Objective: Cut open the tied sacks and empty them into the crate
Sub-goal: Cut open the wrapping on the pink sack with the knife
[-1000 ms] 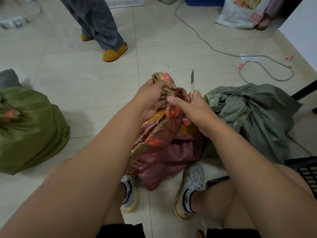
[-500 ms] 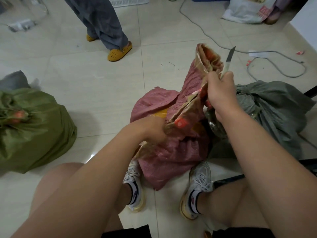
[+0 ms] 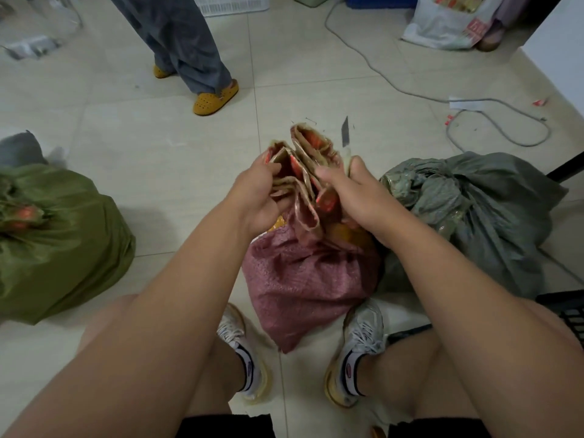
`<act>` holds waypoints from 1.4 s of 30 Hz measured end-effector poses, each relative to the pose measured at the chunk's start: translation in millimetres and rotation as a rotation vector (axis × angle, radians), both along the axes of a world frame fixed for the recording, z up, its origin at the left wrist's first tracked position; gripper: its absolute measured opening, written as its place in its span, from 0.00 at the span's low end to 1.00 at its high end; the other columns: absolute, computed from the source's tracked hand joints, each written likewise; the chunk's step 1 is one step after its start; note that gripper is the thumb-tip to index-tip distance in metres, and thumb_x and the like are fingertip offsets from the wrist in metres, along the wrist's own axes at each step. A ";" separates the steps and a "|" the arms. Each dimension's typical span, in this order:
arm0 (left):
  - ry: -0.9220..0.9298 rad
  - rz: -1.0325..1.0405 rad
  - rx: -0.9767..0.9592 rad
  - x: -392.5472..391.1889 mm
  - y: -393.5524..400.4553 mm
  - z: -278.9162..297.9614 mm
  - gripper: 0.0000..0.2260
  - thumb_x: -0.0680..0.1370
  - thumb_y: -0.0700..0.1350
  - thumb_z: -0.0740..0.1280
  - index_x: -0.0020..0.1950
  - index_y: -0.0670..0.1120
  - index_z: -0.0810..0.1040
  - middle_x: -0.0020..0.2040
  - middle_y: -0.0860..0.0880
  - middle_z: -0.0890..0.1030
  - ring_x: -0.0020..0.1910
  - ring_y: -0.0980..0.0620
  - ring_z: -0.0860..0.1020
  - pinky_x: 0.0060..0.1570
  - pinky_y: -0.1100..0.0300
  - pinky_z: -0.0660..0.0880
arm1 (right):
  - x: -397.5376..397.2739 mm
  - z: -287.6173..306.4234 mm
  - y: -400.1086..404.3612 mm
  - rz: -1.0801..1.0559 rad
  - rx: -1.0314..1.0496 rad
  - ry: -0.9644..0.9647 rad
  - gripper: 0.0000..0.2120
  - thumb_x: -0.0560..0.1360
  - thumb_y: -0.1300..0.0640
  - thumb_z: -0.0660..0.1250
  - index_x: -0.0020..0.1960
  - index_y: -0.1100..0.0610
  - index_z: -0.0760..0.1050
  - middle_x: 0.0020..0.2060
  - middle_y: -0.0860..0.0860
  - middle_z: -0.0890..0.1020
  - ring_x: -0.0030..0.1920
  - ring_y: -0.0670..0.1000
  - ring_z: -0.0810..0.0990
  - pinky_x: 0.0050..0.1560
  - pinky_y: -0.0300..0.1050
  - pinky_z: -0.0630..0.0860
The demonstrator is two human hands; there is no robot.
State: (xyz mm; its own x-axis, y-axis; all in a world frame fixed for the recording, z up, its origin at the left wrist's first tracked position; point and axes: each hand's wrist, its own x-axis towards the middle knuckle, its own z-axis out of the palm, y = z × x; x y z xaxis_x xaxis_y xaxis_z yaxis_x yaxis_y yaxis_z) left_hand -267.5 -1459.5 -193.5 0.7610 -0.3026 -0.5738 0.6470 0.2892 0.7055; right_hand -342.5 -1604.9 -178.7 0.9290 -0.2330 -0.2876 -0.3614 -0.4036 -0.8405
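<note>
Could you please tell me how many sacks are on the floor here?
3: green sack at left, pink sack between the feet, grey sack at right. Others may lie outside view.

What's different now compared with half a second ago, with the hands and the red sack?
The left hand moved up from the sack's side and took hold of the red sack at its mouth. The right hand, holding the knife, came down and inward, lowering the raised mouth. The green sack and grey sack stayed put.

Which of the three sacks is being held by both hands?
The pink sack between the feet; the green sack and grey sack lie untouched at either side.
</note>
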 end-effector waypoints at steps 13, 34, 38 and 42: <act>-0.232 -0.181 0.051 13.8 -25.8 -19.4 0.22 0.75 0.27 0.62 0.66 0.43 0.74 0.49 0.44 0.83 0.47 0.49 0.83 0.48 0.57 0.82 | 32.0 -39.9 -13.4 -0.097 0.180 0.046 0.31 0.58 0.38 0.73 0.53 0.50 0.66 0.50 0.51 0.79 0.52 0.52 0.79 0.55 0.58 0.79; -0.325 -0.608 0.624 9.9 -28.2 -20.5 0.37 0.68 0.50 0.79 0.73 0.53 0.67 0.64 0.54 0.78 0.64 0.56 0.76 0.65 0.49 0.74 | 22.7 -33.3 -36.7 -0.572 0.562 0.155 0.12 0.61 0.59 0.62 0.40 0.49 0.62 0.27 0.44 0.66 0.26 0.46 0.62 0.29 0.45 0.59; -0.233 -0.757 0.579 18.7 -29.2 19.8 0.35 0.67 0.43 0.79 0.71 0.49 0.69 0.60 0.52 0.81 0.60 0.54 0.79 0.60 0.51 0.77 | 20.6 8.0 -40.9 -0.500 0.525 0.181 0.12 0.63 0.59 0.62 0.42 0.50 0.60 0.32 0.47 0.65 0.29 0.45 0.63 0.29 0.42 0.62; -0.049 -0.734 0.530 27.8 -50.1 57.8 0.21 0.68 0.36 0.77 0.60 0.45 0.80 0.53 0.48 0.85 0.54 0.50 0.83 0.53 0.54 0.78 | 27.4 51.2 -54.4 -0.381 0.505 0.189 0.14 0.72 0.65 0.63 0.45 0.52 0.58 0.34 0.48 0.63 0.29 0.45 0.61 0.28 0.38 0.61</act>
